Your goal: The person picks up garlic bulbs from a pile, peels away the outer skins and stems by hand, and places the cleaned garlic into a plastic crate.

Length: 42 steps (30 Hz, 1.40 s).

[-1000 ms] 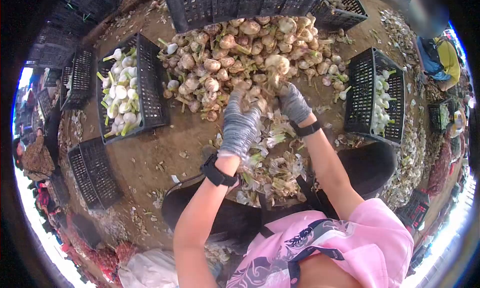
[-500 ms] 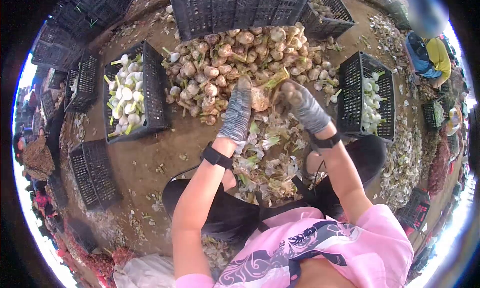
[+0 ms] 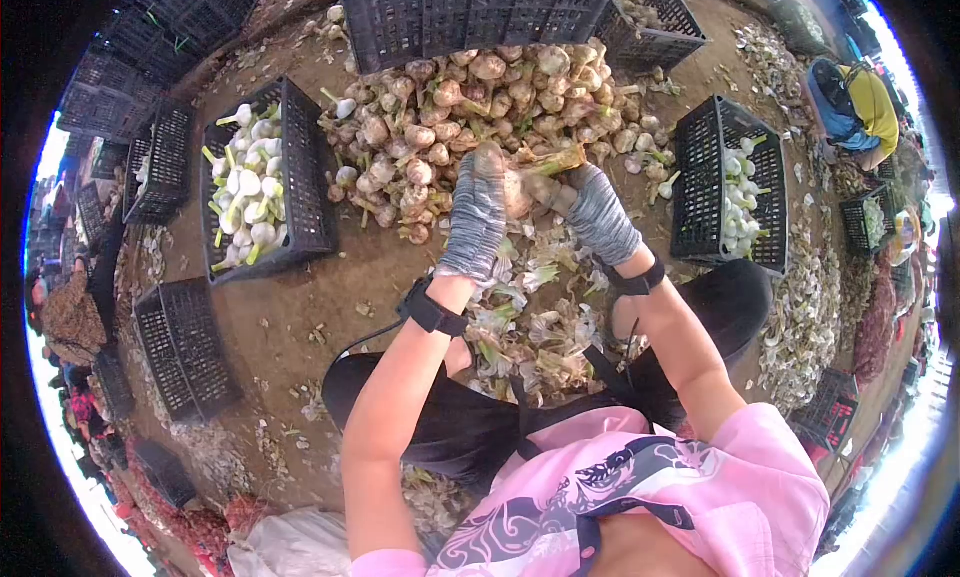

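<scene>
Both hands wear grey striped gloves with dirty fingertips. My left hand [image 3: 476,212] is closed on the left side of a garlic bulb [image 3: 518,191] whose stem points up and to the right. From the right, my right hand [image 3: 590,207] pinches the same bulb near the base of the stem. Just beyond the hands lies a big heap of unpeeled garlic [image 3: 440,127]. Loose peeled skins [image 3: 545,337] cover the ground below the hands, between the legs.
A black crate [image 3: 310,177] of clean white garlic stands at the left, another crate [image 3: 700,177] at the right. A large black crate [image 3: 480,22] rises behind the heap. An empty-looking crate [image 3: 188,352] lies lower left. A person in yellow [image 3: 872,107] is at upper right.
My right hand has moved left and slightly down, closing in on the bulb. My left hand stays at the bulb. The whole view has shifted slightly.
</scene>
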Each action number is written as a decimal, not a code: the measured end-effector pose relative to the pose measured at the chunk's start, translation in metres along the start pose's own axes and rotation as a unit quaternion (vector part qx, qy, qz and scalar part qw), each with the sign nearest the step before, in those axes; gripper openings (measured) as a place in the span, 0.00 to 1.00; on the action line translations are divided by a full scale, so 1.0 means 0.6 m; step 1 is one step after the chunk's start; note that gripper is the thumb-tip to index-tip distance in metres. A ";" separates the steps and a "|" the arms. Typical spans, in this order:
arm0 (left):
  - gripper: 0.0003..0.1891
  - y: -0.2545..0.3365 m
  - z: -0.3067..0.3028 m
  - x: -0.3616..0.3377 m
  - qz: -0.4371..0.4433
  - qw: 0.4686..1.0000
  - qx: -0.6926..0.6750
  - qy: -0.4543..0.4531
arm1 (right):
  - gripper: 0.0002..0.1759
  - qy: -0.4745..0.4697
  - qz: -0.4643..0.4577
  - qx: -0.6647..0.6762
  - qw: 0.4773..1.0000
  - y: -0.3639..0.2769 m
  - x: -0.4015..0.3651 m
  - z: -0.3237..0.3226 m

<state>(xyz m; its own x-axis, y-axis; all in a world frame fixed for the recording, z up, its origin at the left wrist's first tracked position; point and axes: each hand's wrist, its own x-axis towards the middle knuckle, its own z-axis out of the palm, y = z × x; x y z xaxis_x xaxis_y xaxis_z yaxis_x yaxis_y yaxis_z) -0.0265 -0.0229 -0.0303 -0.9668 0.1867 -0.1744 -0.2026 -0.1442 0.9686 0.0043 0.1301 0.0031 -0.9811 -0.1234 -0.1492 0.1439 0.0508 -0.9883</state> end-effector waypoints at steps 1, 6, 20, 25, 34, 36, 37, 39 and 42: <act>0.24 0.004 -0.009 -0.002 -0.045 0.998 -0.037 -0.031 | 0.14 0.000 0.000 0.000 1.000 0.001 -0.001 -0.001; 0.33 0.047 -0.007 -0.009 -0.267 0.935 -0.222 -0.066 | 0.14 0.011 -0.033 -0.116 0.993 0.045 -0.004 -0.019; 0.31 0.070 0.033 -0.021 0.186 0.981 0.052 -0.021 | 0.08 0.089 -0.052 0.007 0.995 0.043 -0.011 0.015; 0.29 0.067 -0.012 0.002 -0.173 0.976 -0.118 -0.060 | 0.07 0.135 -0.087 -0.033 0.986 0.009 -0.029 0.034; 0.19 0.116 0.012 -0.034 0.367 0.859 0.354 0.038 | 0.15 0.131 -0.056 -0.006 0.990 0.044 -0.035 0.000; 0.19 0.099 0.024 -0.031 0.288 0.900 0.326 -0.013 | 0.16 0.169 -0.130 -0.029 0.977 0.005 -0.030 0.022; 0.20 0.085 0.026 -0.030 0.204 0.932 0.294 -0.058 | 0.17 0.200 -0.203 -0.056 0.957 0.000 -0.030 0.029; 0.17 0.075 0.012 -0.022 0.090 0.973 0.195 -0.085 | 0.18 0.183 -0.148 -0.051 0.971 0.021 -0.031 0.024; 0.12 0.080 0.003 -0.019 0.102 0.967 0.223 -0.072 | 0.16 0.111 -0.002 0.063 0.992 0.035 -0.039 0.003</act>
<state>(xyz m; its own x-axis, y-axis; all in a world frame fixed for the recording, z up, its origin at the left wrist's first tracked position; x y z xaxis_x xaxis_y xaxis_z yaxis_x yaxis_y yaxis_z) -0.0248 -0.0305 0.0186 -0.9410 0.3375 0.0237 0.1088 0.2357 0.9657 0.0305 0.1321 -0.0144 -0.9841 0.0983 -0.1478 0.1408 -0.0745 -0.9872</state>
